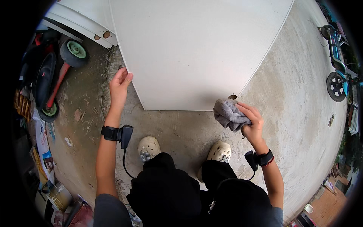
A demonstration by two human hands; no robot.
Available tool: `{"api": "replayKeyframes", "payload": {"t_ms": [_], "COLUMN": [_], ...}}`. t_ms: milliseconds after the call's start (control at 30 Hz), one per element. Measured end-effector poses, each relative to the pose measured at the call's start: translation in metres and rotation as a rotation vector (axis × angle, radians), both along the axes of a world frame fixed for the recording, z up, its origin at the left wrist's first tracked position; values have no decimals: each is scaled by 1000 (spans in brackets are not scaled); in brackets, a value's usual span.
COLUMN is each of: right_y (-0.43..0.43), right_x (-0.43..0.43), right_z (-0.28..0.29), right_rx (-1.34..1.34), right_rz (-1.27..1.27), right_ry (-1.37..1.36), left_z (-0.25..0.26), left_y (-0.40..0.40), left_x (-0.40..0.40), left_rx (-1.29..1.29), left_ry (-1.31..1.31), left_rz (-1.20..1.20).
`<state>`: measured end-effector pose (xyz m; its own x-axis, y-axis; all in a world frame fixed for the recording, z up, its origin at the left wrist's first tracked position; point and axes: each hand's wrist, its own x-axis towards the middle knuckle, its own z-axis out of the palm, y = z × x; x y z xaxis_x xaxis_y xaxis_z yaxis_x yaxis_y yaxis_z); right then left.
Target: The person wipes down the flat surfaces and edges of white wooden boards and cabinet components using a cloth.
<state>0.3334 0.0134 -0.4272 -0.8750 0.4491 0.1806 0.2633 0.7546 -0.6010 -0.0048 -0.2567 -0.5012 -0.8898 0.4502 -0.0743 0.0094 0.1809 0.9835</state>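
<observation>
A large white panel (187, 54) stands before me, its near edge just past my feet. My left hand (120, 81) pinches the panel's left edge, with the thumb on the face and the fingers behind. In my right hand (252, 122) is a bunched grey cloth (231, 115), held at the near right corner. That corner is partly hidden by the cloth. Just above the cloth, a round dark hole (232, 97) shows in the panel. A few small dark specks mark the white face.
More white panels (82, 21) with round holes lie at the upper left. Beside them is a red-framed wheeled item (58, 82) with green-hubbed wheels. A blue two-wheeler (337, 62) stands far right. Stained concrete floor (175, 127) runs under my cream clogs (149, 147).
</observation>
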Motion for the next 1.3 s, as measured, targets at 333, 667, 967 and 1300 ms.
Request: {"api": "replayKeyframes", "payload": {"t_ms": [333, 667, 967, 1300], "right_y": [19, -85, -48, 46], "right_x": [-212, -186, -83, -142], "right_z": [146, -19, -39, 161], "right_rx": [648, 1038, 609, 854], "right_rz": [-144, 584, 865, -147], "right_ry": [533, 309, -157, 443], "left_z": [10, 22, 42, 219], "left_y": [-19, -36, -24, 208], "left_x": [17, 41, 81, 55], "left_rx": [-5, -98, -236, 266], "left_ry": [-11, 13, 248, 1337], "left_rz": [85, -30, -193, -157]}}
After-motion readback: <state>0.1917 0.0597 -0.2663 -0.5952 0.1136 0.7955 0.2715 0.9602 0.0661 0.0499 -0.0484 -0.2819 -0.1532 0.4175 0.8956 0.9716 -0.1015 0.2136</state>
